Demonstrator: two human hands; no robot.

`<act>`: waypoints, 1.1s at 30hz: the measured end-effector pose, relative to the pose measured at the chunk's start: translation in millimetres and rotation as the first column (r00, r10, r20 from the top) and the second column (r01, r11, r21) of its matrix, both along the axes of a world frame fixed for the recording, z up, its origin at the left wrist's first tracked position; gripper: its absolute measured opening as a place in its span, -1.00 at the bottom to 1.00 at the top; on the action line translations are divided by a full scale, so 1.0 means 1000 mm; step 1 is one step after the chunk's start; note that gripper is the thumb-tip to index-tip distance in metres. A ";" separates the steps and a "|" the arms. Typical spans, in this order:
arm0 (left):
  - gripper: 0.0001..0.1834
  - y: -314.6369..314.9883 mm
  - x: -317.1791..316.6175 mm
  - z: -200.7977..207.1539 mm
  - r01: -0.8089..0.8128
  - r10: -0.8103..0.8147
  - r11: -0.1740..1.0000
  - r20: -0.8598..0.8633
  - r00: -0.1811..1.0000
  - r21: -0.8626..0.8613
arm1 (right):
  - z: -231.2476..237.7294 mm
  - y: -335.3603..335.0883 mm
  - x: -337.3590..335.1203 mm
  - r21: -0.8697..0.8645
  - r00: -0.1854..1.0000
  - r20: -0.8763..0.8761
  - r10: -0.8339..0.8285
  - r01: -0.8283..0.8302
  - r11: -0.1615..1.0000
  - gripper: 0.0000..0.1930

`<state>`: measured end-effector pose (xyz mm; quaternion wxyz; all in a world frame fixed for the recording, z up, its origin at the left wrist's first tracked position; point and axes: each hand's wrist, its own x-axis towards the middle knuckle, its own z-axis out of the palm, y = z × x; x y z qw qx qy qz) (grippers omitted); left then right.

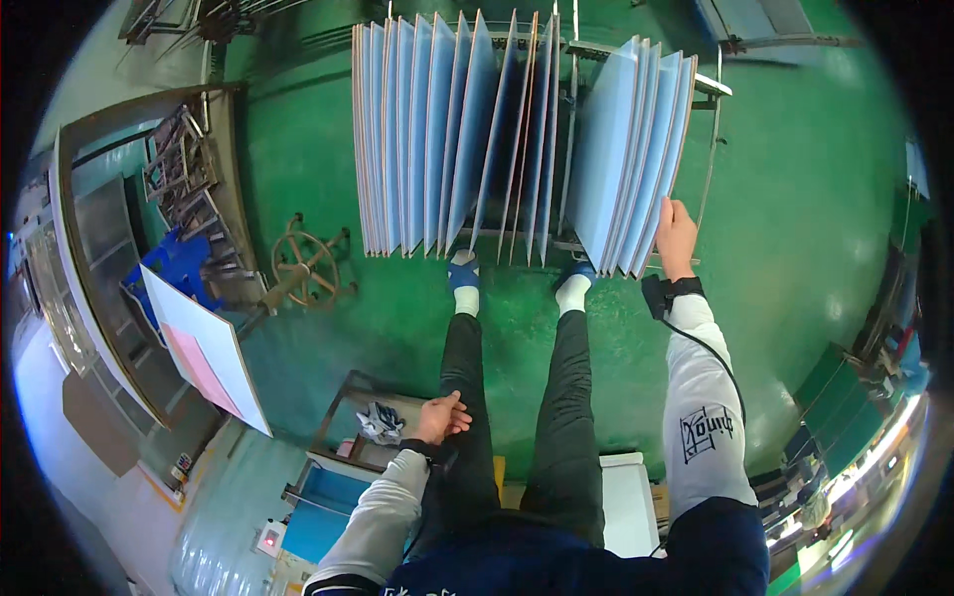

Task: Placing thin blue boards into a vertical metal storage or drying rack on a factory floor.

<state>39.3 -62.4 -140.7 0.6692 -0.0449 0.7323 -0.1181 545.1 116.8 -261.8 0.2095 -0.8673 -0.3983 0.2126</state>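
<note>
Thin light-blue panels with brownish edges stand upright, side by side, in a metal rack [712, 149] ahead of me. They form a larger left group [422, 139] and a smaller right group [608, 149], with a narrow gap between. My right hand [677, 238] is closed on the near edge of the outermost right panel [680, 149], low down; its fingertips are partly hidden. Down by my left thigh, my left hand [440, 419] hangs with loosely bent fingers, the thumb apart, and nothing visible in it.
On the left, a white board [214, 348] with a pink sheet leans near a spoked handwheel [305, 264] and a blue object [174, 273]. A low table [333, 422] with crumpled cloth [381, 424] is beside my left arm. My feet stand close to the rack on green floor [795, 248].
</note>
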 end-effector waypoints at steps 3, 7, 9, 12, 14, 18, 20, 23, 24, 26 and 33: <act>-0.59 -0.003 0.000 -0.003 -0.012 0.012 1.000 0.012 1.000 -0.011 | 0.001 0.015 0.006 -0.069 0.984 0.103 0.147 -0.141 0.988 -0.64; -0.58 -0.009 -0.005 -0.009 -0.033 0.033 0.999 0.033 0.999 -0.022 | 0.002 0.027 0.013 -0.126 0.994 0.009 0.110 -0.108 0.986 -0.62; -0.58 -0.010 -0.005 -0.007 -0.030 0.031 0.999 0.032 0.999 -0.016 | 0.004 0.026 0.015 -0.158 0.937 -0.324 -0.129 0.081 0.984 -0.60; -0.56 -0.009 -0.007 -0.004 -0.021 0.022 0.999 0.039 0.999 -0.031 | 0.005 0.017 0.014 -0.203 0.785 -0.553 -0.281 0.200 0.959 -0.58; -0.55 -0.009 -0.009 -0.005 -0.008 0.009 0.999 0.038 0.999 -0.043 | -0.003 0.010 0.020 -0.210 0.724 -0.617 -0.308 0.225 0.951 -0.58; -0.56 -0.015 -0.010 -0.013 -0.029 0.032 0.999 0.086 0.996 -0.036 | -0.016 -0.003 0.033 -0.189 0.618 -0.705 -0.347 0.308 0.932 -0.55; -0.56 -0.013 -0.005 -0.012 -0.016 0.020 0.998 0.071 0.997 -0.058 | -0.016 -0.008 0.034 -0.192 0.595 -0.708 -0.381 0.356 0.914 -0.55; -0.55 -0.014 -0.005 -0.012 -0.007 0.010 0.999 0.059 0.998 -0.049 | -0.011 -0.008 0.031 -0.187 0.599 -0.680 -0.423 0.416 0.890 -0.54; -0.56 -0.016 -0.007 -0.012 -0.022 0.025 0.999 0.048 0.999 -0.047 | -0.008 -0.007 0.031 -0.170 0.679 -0.626 -0.383 0.360 0.917 -0.55; -0.58 -0.018 -0.009 -0.015 -0.055 0.056 0.998 0.031 0.998 -0.037 | -0.005 0.000 0.034 -0.143 0.819 -0.503 -0.277 0.237 0.961 -0.56; -0.57 -0.012 -0.003 -0.013 -0.051 0.052 0.999 0.012 0.999 -0.018 | -0.020 0.026 0.045 -0.245 0.989 -0.082 0.121 -0.138 0.960 -0.61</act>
